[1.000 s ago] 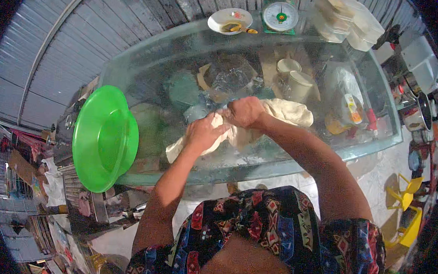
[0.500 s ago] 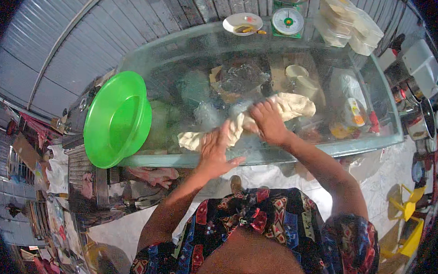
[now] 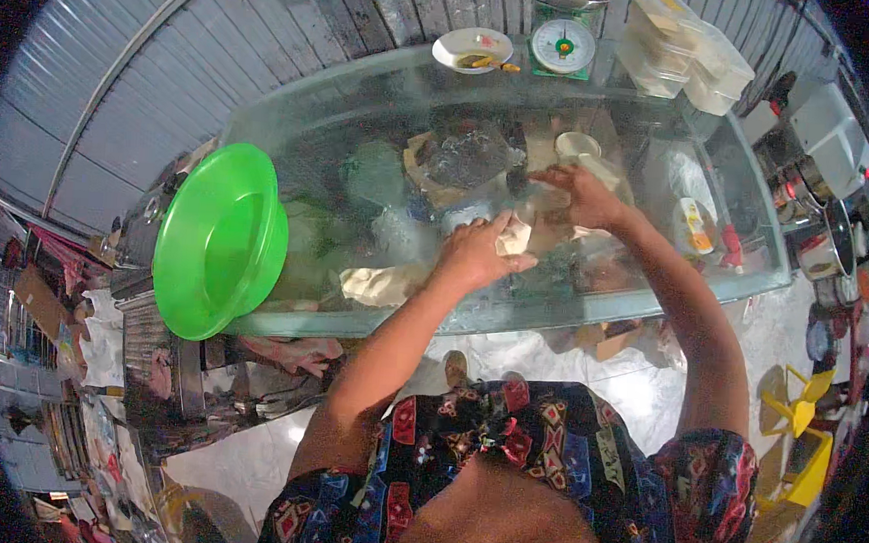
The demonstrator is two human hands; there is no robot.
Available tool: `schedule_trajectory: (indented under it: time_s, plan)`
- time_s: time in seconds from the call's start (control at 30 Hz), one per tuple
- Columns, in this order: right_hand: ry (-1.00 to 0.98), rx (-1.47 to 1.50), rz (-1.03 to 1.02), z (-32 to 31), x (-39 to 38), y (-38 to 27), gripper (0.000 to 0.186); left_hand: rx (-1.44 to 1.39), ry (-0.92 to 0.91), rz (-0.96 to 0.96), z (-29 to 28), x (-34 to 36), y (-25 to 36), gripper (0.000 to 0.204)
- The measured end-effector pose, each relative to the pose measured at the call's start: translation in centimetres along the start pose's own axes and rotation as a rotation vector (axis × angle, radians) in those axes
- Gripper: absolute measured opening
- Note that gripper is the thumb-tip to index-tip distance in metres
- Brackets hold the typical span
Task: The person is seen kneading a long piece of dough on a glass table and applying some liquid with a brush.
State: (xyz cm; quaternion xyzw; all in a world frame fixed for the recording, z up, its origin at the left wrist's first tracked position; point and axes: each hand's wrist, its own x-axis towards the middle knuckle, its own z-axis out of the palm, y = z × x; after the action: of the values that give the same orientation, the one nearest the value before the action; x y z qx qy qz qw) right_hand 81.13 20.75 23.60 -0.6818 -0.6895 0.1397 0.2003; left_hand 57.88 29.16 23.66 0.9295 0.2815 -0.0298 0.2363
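Pale dough (image 3: 382,284) lies on the glass-topped table, its near-left end showing beside my left wrist. My left hand (image 3: 475,254) rests over the middle of it, fingers bent round a lump that pokes out by the fingertips. This hand and forearm hide the stretch between the two visible parts. My right hand (image 3: 587,193) is just above the glass, farther right, with its fingers stretched toward the left and nothing seen in them. A small pale bit of dough shows beneath my right wrist.
A big green plastic basin (image 3: 222,244) stands tilted at the table's left end. Along the far edge are a white plate (image 3: 456,46), a green dial scale (image 3: 562,48) and stacked clear containers (image 3: 682,53). Bowls and bags show through the glass (image 3: 345,107).
My right hand has come off the dough's right part and moved up and to the right. My left hand has shifted right and up along the dough, whose long right end no longer shows.
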Motion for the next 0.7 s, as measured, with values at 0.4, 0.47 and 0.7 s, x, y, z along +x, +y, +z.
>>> schedule_trajectory:
  time_s: [0.4, 0.47, 0.7]
  plan:
    - [0.214, -0.199, -0.1, 4.8, -1.9, -1.0, 0.066, 0.27, 0.353, 0.083, 4.0, -2.0, 0.2, 0.07]
    - [0.221, -0.186, -0.098, 4.8, -1.4, -0.3, 0.063, 0.195, 0.33, 0.071, 3.7, -1.3, -0.2, 0.068]
    - [-0.074, -0.096, 0.101, 3.1, 4.8, 1.8, 0.063, -0.182, 0.013, -0.167, 0.1, 3.7, -2.1, 0.064]
